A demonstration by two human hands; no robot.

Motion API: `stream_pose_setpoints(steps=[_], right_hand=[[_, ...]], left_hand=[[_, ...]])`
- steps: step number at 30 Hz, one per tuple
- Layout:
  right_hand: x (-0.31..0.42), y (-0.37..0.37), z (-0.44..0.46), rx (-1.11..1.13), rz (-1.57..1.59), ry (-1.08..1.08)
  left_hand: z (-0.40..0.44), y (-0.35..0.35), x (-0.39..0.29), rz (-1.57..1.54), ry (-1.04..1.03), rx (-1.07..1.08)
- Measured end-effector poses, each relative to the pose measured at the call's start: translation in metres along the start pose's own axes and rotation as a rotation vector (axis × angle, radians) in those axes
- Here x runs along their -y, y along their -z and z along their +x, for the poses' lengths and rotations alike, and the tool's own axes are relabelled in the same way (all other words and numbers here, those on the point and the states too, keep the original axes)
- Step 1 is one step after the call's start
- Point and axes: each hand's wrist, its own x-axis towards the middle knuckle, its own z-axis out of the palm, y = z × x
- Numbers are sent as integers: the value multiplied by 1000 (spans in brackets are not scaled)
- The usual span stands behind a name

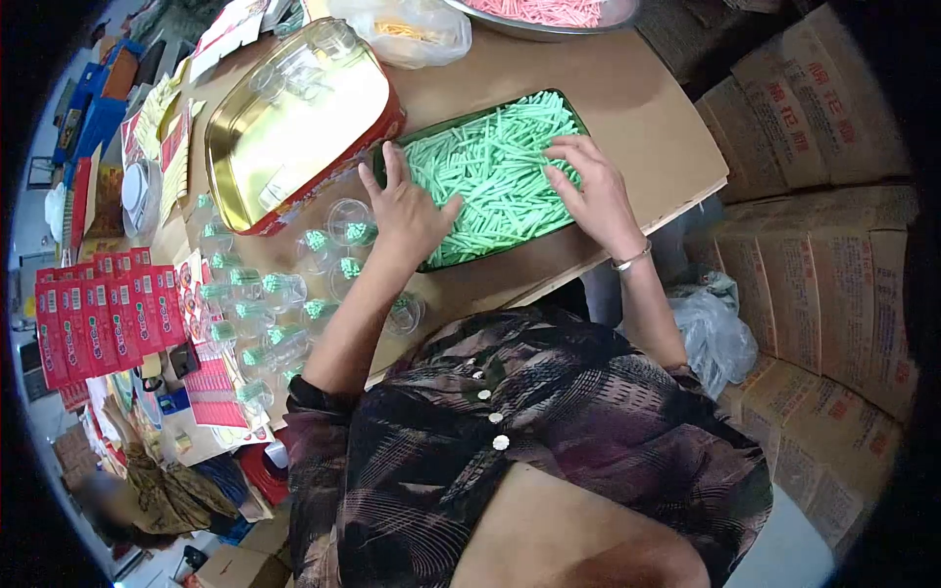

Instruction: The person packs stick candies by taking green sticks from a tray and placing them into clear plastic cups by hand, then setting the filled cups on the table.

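Note:
A dark green rectangular tray (576, 116) lies on the table, heaped with short light-green sticks (490, 176). At its left end is my left hand (410, 214), with fingers spread and the thumb over the sticks. My right hand (596, 194) reaches over the tray's right end, its thumb and curved fingers apart and touching or close to the sticks. Nothing shows in either hand. Left of my left forearm stand and lie several clear plastic cups (284, 292), many with bundles of green sticks inside.
A large gold-lined tin (230, 186) holding clear cups sits behind my left hand. Farther back are a plastic bag (431, 44) of yellow sticks and a metal bowl (549, 29) of pink sticks. Red packets (108, 318) lie left; stacked cartons (823, 294) stand right. Another person (147, 500) is lower left.

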Motion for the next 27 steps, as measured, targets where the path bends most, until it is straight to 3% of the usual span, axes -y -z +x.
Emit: stream_pose_setpoints(steps=[2, 7, 11, 17, 21, 22, 26, 27], right_hand=[[-2, -5, 3, 10, 14, -11], [1, -42, 15, 42, 11, 57], [0, -47, 18, 5, -23, 29], [-5, -47, 17, 22, 122, -68], [-3, -40, 19, -55, 263, -137], [0, -39, 20, -53, 264, -136], [26, -41, 24, 6, 525, -62], [29, -42, 25, 6, 523, -59]], left_hand=[[2, -3, -10, -43, 42, 38], [4, -6, -36, -316, -13, -96], [12, 3, -34, -590, 61, 177], [20, -7, -18, -589, -71, 343], [0, 1, -12, -611, -160, -299], [0, 8, -12, -611, -159, -298], [1, 41, -9, -1065, -26, 108], [1, 41, -9, -1066, -27, 104]])
